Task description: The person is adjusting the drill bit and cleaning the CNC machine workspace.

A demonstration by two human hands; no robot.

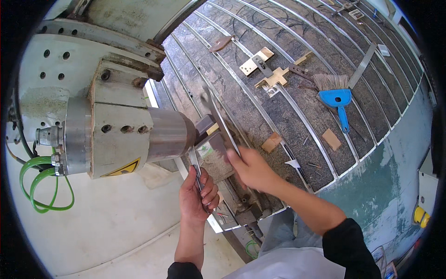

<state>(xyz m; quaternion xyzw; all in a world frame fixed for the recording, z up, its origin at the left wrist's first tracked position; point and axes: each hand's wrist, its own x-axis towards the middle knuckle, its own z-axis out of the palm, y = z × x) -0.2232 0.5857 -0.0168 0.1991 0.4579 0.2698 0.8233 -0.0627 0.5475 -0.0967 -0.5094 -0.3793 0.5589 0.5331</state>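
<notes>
My left hand [194, 197] is wrapped round a flat steel tool [194, 159], whose upper end reaches the lower nose of the metal spindle [171, 132]. What kind of tool it is cannot be made out. In my right hand [254, 171] is a long open-end wrench [222, 122], gripped near its lower end. Its blurred jaw points up and away, right of the spindle nose, apparently over the vise. Below both tools sits a machine vise [213, 144] with a threaded screw [232, 191], partly hidden by my right hand.
Brass-coloured plates [278, 78] lie on the slotted, chip-strewn machine table [297, 118]. A blue hand brush [337, 98] and a steel ruler [363, 66] are to the right. Green hoses [35, 186] loop from the spindle housing [118, 125] at left.
</notes>
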